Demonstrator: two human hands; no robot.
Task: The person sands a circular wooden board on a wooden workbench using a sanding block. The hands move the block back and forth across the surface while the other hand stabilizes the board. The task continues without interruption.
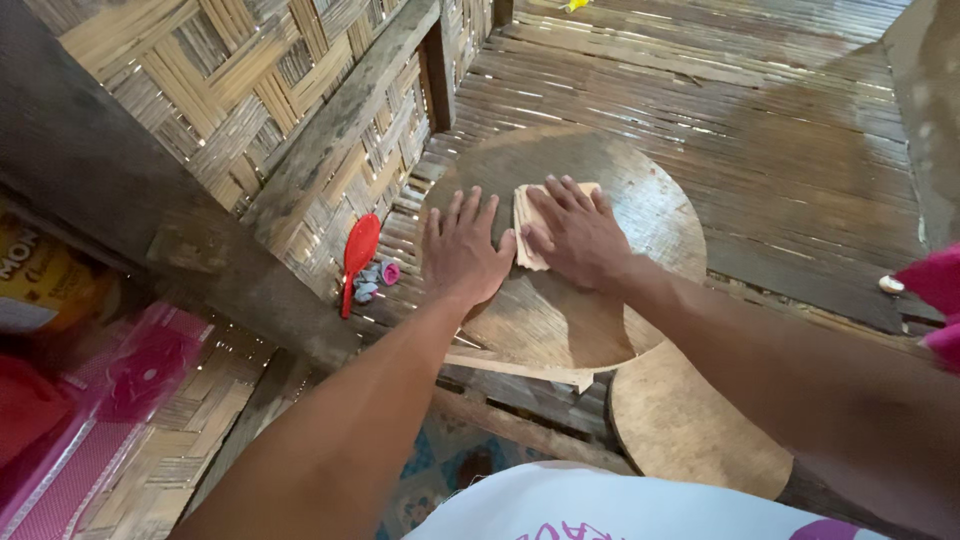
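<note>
1. Nearest the camera, a second round board [690,425] lies low, partly tucked under the upper one.
2. The round wooden board [600,310] lies over the bamboo floor [800,150].
3. The left hand [462,250] lies flat on the board, fingers spread, gripping nothing, its thumb just beside the cloth.
4. The right hand [575,235] presses palm-down on a folded tan cloth [527,235], fingers straight, not curled round it.
5. The cloth lies on the board's far left part, mostly covered by the right hand.
6. Left of the board, a red paddle [357,255] lies by the woven wall [250,90].
</note>
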